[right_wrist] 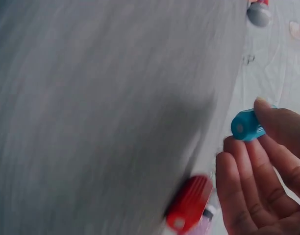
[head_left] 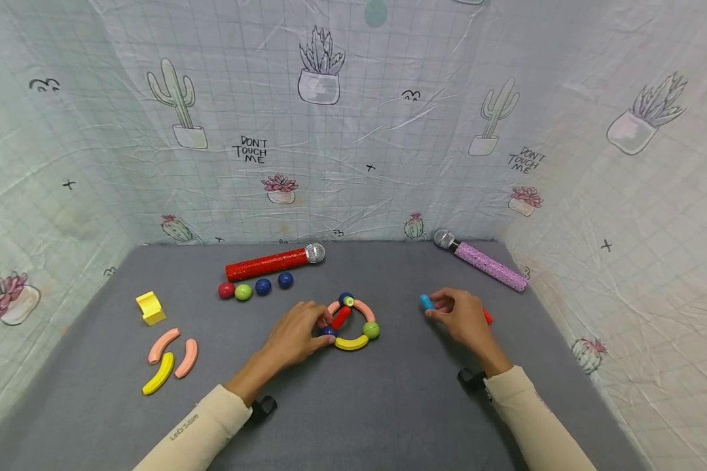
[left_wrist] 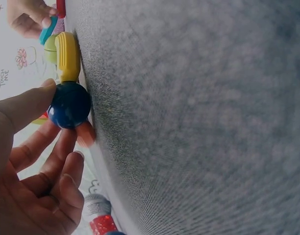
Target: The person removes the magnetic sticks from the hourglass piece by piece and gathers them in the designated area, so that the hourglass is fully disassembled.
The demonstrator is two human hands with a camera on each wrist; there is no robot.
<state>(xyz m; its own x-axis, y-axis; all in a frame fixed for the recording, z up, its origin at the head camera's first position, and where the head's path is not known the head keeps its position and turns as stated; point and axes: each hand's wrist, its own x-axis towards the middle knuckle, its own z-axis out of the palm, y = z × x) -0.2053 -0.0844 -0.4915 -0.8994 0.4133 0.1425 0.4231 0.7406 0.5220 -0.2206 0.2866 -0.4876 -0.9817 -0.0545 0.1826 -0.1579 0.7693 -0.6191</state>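
Note:
Near the middle of the grey table lies a ring of curved sticks and balls: a yellow curved stick (head_left: 351, 343), pink curved sticks (head_left: 364, 310), a green ball (head_left: 371, 330) and two dark blue balls. A red stick (head_left: 342, 318) slants across its inside, a yellow-green end near the far blue ball (head_left: 345, 297). My left hand (head_left: 293, 335) pinches the ring's near-left blue ball (left_wrist: 70, 105) between thumb and fingers. To the right, my right hand (head_left: 464, 318) holds a light blue stick (right_wrist: 248, 124) by thumb and fingertips, above the table. Another red stick (right_wrist: 189, 203) lies beyond that hand, partly hidden.
A red microphone (head_left: 268, 263) lies at the back, with several loose balls (head_left: 263, 286) before it. At the back right is a purple microphone (head_left: 489, 265). On the left are a yellow block (head_left: 151, 309), two pink curved sticks (head_left: 186, 358) and a yellow one (head_left: 158, 374).

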